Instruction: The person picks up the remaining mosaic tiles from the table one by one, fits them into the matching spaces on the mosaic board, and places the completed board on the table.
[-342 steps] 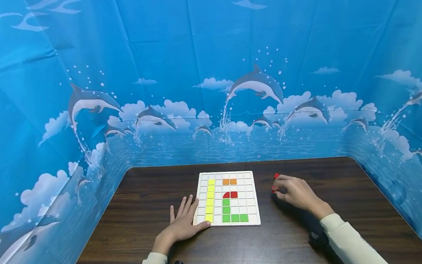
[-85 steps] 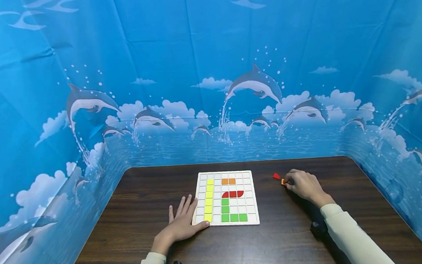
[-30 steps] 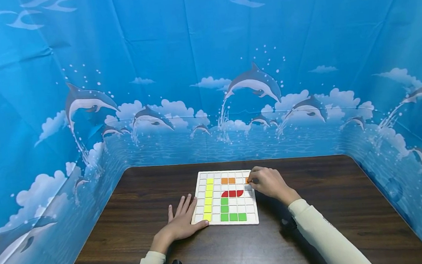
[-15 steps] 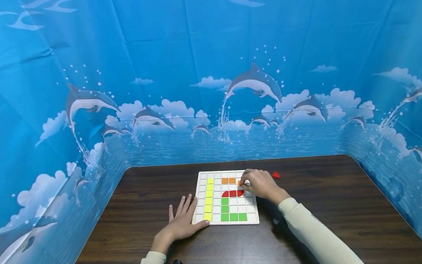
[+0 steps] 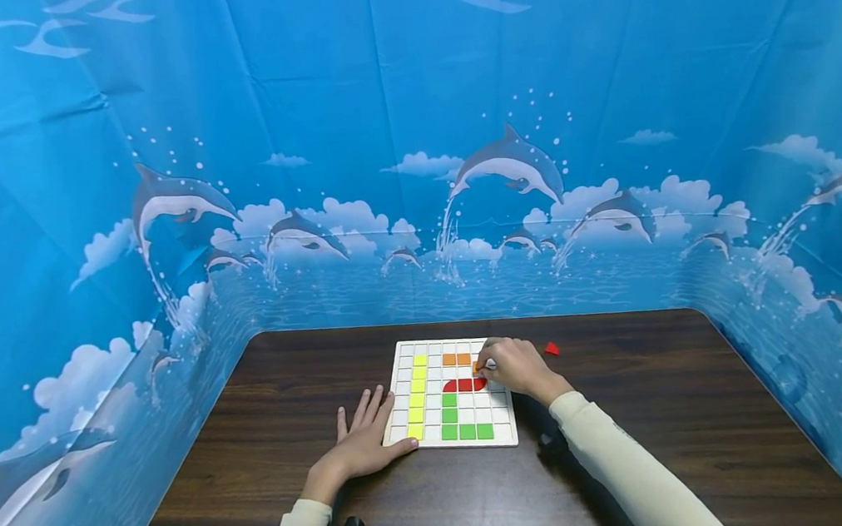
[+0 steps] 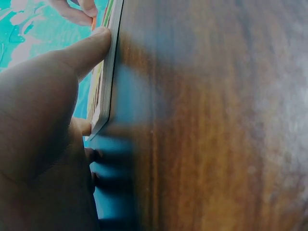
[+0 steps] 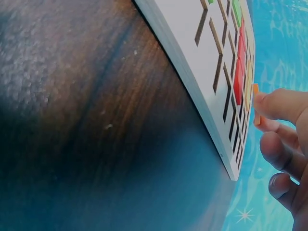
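A white grid board [image 5: 499, 433] lies on the table, holding a yellow column [image 5: 418, 400], two orange squares [image 5: 455, 359], a red row with rounded ends [image 5: 465, 385] and an L of green squares [image 5: 449, 416]. My right hand [image 5: 518, 366] pinches a small orange tile [image 7: 256, 88] between thumb and finger, close over the board's upper right part. The tile's shape is mostly hidden by the fingers in the head view. My left hand [image 5: 365, 449] rests spread at the board's lower left, thumb [image 6: 94, 45] on its near edge.
One red tile [image 5: 552, 349] lies on the dark wooden table [image 5: 629, 403] right of the board, beyond the right hand. A blue dolphin-print curtain [image 5: 409, 130] stands around the table's back and sides.
A rounded red tile has joined the red row. My right hand has picked up an orange tile from the table and brought it left over the board. The left hand stays put.
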A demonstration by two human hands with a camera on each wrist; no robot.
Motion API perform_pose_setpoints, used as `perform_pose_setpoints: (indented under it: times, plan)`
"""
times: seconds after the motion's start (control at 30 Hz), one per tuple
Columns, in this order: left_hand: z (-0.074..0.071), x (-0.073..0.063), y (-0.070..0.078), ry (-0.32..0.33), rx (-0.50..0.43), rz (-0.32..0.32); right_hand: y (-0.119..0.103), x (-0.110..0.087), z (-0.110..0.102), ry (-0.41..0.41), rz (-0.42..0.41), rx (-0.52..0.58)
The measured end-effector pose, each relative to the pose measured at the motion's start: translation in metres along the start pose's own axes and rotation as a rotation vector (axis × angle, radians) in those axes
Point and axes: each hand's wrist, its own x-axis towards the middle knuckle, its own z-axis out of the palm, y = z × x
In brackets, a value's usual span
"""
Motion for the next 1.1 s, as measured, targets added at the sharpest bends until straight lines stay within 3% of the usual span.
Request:
perform_pose_setpoints:
  times: [0.7,1.1]
  plan:
    - [-0.0044,-0.0024,0.0035,-0.013,-0.013,-0.008,0.0037,0.0001,-0.0015,-0.126,-0.027,0.069]
    - [-0.0035,-0.0022,0.0029,-0.009,-0.017,-0.003,0.0034,-0.0008,0.0034,-0.106,0.001,0.082]
